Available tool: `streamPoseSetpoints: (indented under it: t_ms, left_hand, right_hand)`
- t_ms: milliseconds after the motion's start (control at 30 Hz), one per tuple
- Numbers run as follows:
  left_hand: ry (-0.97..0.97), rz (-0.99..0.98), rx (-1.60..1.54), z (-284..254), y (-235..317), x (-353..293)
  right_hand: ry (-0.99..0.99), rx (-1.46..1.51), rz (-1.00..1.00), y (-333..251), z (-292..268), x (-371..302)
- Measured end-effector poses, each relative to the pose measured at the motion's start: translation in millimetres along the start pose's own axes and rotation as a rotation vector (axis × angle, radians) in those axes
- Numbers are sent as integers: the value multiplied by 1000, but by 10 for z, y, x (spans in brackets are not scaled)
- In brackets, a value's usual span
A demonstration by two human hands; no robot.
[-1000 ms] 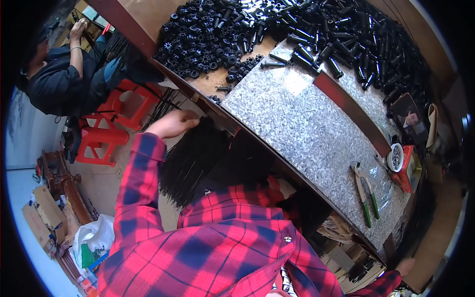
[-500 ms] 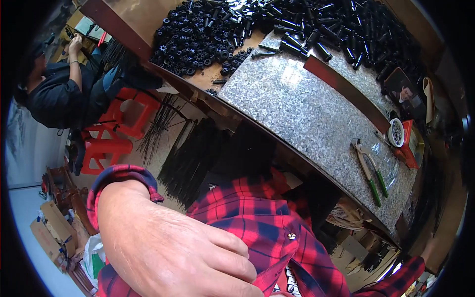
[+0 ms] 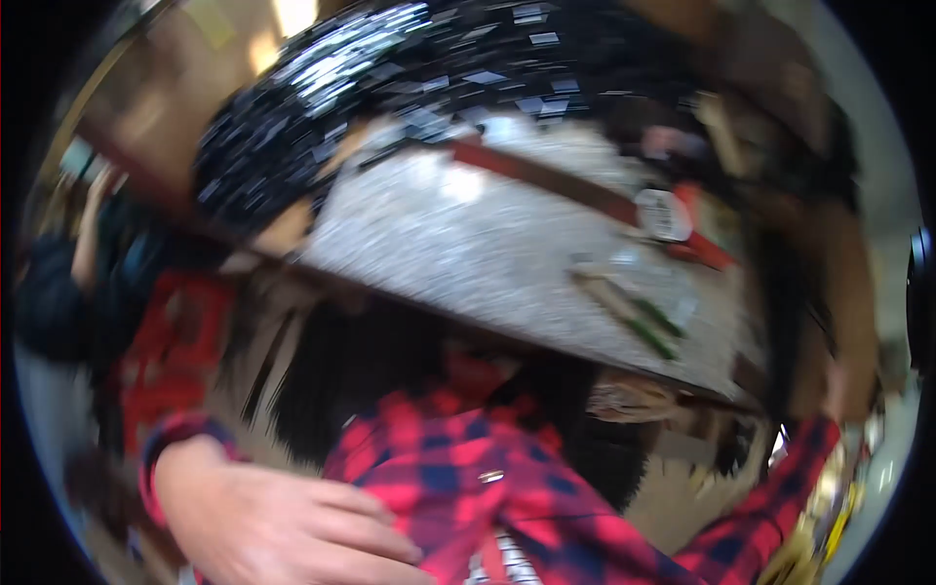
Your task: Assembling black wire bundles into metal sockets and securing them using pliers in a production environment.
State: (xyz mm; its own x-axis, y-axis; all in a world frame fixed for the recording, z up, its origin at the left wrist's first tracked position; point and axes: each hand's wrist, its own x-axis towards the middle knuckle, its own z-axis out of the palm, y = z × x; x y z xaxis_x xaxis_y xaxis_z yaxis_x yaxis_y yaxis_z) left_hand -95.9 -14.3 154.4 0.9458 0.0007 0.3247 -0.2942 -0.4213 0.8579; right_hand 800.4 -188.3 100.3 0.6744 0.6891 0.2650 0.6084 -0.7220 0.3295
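Observation:
My left hand (image 3: 283, 522) is raised at the lower left, back upward, in front of my red and dark checked shirt. Its fingers stretch loosely to the right, and nothing shows in them. Far to the right, my right arm reaches outward past the table's end. My right hand (image 3: 836, 390) is small and smeared there, against a brown surface, so its fingers cannot be made out. On the speckled stone slab (image 3: 409, 249) lie green-handled pliers (image 3: 634, 317). Behind them stands a white tub (image 3: 665, 214) of small bits, beside a red object (image 3: 700, 249).
Black parts (image 3: 283, 127) are heaped along the table's back. A dark red strip (image 3: 546, 180) crosses the slab. Red stools (image 3: 180, 336) stand at the left, near a seated person (image 3: 73, 263) in dark clothes. Dark thin rods (image 3: 331, 380) are bundled below the table edge.
The view has swung right and blurred, so the table sits further left. My left hand appears lower and further left. My right hand shows higher beside the table's end.

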Motion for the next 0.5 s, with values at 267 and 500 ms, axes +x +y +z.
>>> streamPoseSetpoints:
  t_ms: [267,500]
  left_hand:
    - [-222,-126,-55,-53,-59,163]
    - [-243,-154,36,-101,-90,291]
  right_hand:
    - [15,241,233,-1182,-1000,-483]
    - [-121,353,369,-1185,-1182,-515]
